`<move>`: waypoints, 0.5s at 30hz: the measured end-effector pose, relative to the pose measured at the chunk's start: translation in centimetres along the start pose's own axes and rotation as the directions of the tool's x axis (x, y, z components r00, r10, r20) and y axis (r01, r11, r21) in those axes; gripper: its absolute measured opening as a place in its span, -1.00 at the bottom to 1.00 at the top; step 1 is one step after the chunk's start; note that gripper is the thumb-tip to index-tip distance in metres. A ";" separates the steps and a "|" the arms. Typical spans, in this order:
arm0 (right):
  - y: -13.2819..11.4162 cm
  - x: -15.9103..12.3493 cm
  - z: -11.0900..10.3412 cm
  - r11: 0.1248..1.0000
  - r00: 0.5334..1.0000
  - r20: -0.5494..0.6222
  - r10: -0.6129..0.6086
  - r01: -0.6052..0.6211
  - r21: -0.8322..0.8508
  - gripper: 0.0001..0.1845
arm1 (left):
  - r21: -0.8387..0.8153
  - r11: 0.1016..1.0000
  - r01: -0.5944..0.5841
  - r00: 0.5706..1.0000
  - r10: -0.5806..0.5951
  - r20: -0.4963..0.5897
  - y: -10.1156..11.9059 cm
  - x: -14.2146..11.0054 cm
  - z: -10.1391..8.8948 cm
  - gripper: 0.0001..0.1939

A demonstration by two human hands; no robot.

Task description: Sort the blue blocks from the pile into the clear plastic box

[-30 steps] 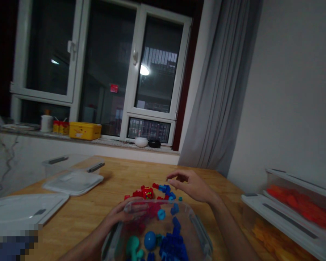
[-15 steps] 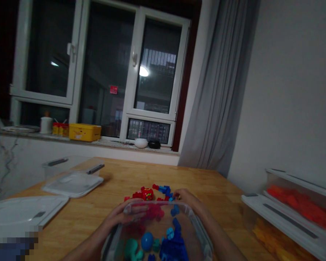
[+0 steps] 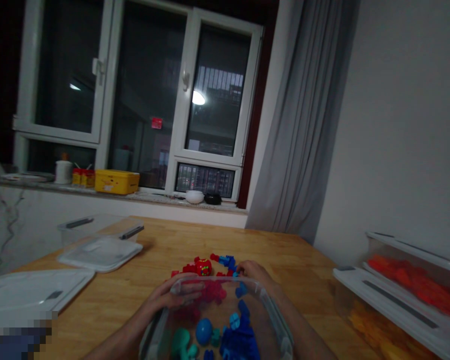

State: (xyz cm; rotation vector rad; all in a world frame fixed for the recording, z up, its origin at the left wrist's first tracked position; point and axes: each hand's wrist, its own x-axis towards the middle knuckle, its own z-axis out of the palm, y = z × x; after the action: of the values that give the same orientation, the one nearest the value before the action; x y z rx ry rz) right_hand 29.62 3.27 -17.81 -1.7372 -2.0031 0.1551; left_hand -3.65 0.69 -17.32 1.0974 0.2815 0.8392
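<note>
A clear plastic box stands right in front of me, with blue and teal toy blocks, among them a round blue piece. My left hand lies along its far left corner, fingers stretched out against the wall. Beyond the box is a loose group of red blocks and blue blocks on the table. My right hand is at the right end of this group, fingers curled down by a small light-blue block. What lies between those fingertips is hidden.
On the wooden table, two lidded boxes with orange and yellow contents stand at the right. White lids and another clear box lie at the left. A yellow box sits on the windowsill behind.
My right hand has shifted slightly to the left, its fingers curling closer to the blue blocks. My left hand and the box have stayed in place.
</note>
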 end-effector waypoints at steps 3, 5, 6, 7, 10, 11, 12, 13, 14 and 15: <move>-0.5 -0.3 0.0 0.999 1.000 -0.017 0.016 -0.017 -0.046 -0.78 | -0.008 1.000 -0.012 1.000 0.012 0.005 0.0 0.1 0.1 -0.53; -0.8 -0.4 0.1 0.997 0.999 -0.026 0.028 -0.030 -0.071 -0.78 | -0.017 1.000 -0.015 0.999 0.016 0.028 -0.1 0.2 0.0 -0.52; -1.0 -0.5 0.1 0.996 0.999 -0.029 0.034 -0.036 -0.080 -0.78 | -0.017 1.000 -0.012 0.999 0.013 0.036 -0.1 0.3 -0.1 -0.52; -1.1 -0.5 0.1 0.995 0.999 -0.030 0.039 -0.041 -0.088 -0.79 | -0.015 1.000 -0.011 0.999 0.011 0.040 -0.2 0.4 -0.2 -0.52; -1.5 -0.4 -0.4 0.995 0.999 -0.041 0.035 -0.038 -0.089 -0.79 | -0.018 1.000 -0.010 0.999 0.011 0.046 -0.3 0.5 -0.7 -0.52; -1.6 -0.4 -0.7 0.996 0.998 -0.051 0.028 -0.032 -0.083 -0.77 | -0.022 1.000 -0.008 0.999 0.009 0.054 -0.4 0.6 -0.9 -0.52; -1.7 -0.3 -1.1 0.997 0.998 -0.064 0.018 -0.022 -0.075 -0.75 | -0.026 1.000 -0.004 0.998 0.006 0.060 -0.5 0.6 -1.0 -0.52; -1.8 -0.2 -1.6 0.998 0.997 -0.076 0.004 -0.009 -0.065 -0.74 | -0.030 1.000 -0.002 0.998 0.004 0.062 -0.6 0.6 -1.2 -0.52; -2.0 0.0 -2.1 0.999 0.996 -0.090 -0.013 0.008 -0.054 -0.74 | -0.035 0.999 0.004 0.998 -0.002 0.058 -0.7 0.7 -1.4 -0.52; -2.3 0.1 -2.8 0.999 0.994 -0.103 -0.034 0.030 -0.041 -0.75 | -0.038 0.999 0.006 0.999 -0.004 0.047 -0.8 0.7 -1.5 -0.51</move>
State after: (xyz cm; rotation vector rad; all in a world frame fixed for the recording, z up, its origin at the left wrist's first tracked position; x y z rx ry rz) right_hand 28.70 2.29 -14.43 -1.7001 -1.9696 0.0142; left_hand -3.71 2.02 -18.52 1.0790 0.2284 0.8102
